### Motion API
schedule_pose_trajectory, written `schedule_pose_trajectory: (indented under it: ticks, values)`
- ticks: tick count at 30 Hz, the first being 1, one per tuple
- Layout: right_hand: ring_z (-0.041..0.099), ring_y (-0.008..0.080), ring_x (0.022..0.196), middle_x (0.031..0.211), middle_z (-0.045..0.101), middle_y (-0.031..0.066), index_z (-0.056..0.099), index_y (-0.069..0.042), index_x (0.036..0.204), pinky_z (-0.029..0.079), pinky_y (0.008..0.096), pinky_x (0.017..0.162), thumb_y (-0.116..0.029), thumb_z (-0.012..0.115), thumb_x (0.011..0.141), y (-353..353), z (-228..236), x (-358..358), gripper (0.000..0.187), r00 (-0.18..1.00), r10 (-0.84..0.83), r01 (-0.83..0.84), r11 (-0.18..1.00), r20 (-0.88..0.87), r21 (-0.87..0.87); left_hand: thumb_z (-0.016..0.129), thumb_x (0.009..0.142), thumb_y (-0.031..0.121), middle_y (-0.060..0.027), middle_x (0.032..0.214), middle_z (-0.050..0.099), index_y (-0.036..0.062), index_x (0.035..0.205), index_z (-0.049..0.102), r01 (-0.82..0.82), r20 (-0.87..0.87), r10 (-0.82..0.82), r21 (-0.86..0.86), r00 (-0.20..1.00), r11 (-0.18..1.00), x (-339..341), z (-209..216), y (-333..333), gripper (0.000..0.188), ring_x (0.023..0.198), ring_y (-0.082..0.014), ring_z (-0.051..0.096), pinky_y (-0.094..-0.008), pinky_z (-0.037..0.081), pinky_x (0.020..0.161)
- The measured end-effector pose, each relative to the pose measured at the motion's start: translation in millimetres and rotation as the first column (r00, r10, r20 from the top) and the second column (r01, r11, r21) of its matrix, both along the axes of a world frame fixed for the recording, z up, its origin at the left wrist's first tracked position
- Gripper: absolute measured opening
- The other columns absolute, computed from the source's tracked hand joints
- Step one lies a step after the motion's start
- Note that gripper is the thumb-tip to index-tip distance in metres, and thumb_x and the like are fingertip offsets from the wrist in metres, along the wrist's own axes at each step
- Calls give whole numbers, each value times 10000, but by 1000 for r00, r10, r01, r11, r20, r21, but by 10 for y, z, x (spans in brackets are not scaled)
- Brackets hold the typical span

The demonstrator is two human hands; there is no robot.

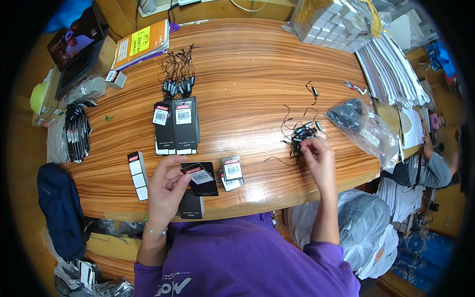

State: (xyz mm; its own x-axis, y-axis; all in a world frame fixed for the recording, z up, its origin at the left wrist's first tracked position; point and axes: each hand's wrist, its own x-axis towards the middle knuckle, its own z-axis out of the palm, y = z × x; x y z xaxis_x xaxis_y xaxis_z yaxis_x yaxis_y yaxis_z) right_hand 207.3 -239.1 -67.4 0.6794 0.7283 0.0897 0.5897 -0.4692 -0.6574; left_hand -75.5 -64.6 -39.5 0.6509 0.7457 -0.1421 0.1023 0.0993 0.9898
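Note:
My left hand (166, 190) pinches a black hang tag (207, 189) together with a smaller tag that has a white barcode label (200, 176), above the table's near edge. Partly beneath them lies a stack of black tags (193, 209). Over to the right, my right hand (321, 157) has thumb and fingertips closed on a black tag string at the near side of a tangled string pile (303, 133); the gripped part is mostly hidden. Between my hands sits a small stack of labelled tags (232, 169). Left of my left hand is a narrow stack with white panels (138, 175).
Strung tags (186, 131) lie piled farther off, their strings (178, 74) stretching away. A plastic bag of black strings (349, 116), red-handled nippers (355, 88) and white boxes (329, 24) occupy the right side. Another person's arm (433, 166) shows at far right. A screen (76, 37) stands back left.

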Motion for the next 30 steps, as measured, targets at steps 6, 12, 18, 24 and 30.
schedule_pose_trajectory:
  ticks: [6, 12, 18, 24, 30]
  values:
    - [531, 241, 642, 703, 531, 120, 586, 17, 769, 427, 328, 591, -74, 678, 718, -57, -183, 12, 139, 981, -67, 85, 992, 182, -93, 503, 859, -62, -92, 935, 629, 21, 1132, 438, 69, 64, -66, -51, 996, 996, 140, -23, 14, 293, 832, -83, 586, -188, 451, 714]
    - [526, 280, 679, 715, 530, 127, 570, 9, 744, 428, 358, 618, -60, 646, 710, -3, -147, -4, 109, 977, -126, 153, 977, 172, -152, 512, 843, -77, -88, 920, 622, 11, 1134, 438, 87, 78, -85, -29, 993, 996, 119, -34, 11, 313, 843, -98, 590, -195, 454, 728]
    - [475, 80, 606, 661, 519, -6, 553, -5, 750, 391, 218, 566, 7, 591, 744, -93, -34, 233, 39, 907, -177, 213, 976, -381, 54, 528, 836, -80, -87, 937, 619, -4, 1102, 486, 69, 102, -69, 2, 992, 998, 69, -60, 30, 279, 852, -107, 598, -205, 465, 738]
    - [484, 68, 638, 680, 514, 1, 558, 14, 902, 401, 225, 578, 43, 534, 782, -30, 442, 345, 126, 993, -81, 85, 996, -84, 34, 563, 815, -75, -73, 986, 610, -10, 1045, 546, 55, 59, -57, 32, 997, 998, 50, -92, 32, 239, 850, -112, 611, -208, 476, 729]
    - [517, 180, 611, 666, 525, 119, 598, -11, 969, 429, 291, 600, 40, 563, 752, 112, 770, 385, 226, 987, 73, -65, 996, 144, -58, 572, 812, -67, -66, 986, 612, -4, 1053, 549, 74, 62, -77, 48, 995, 996, 32, -63, 27, 250, 856, -118, 619, -213, 480, 744]
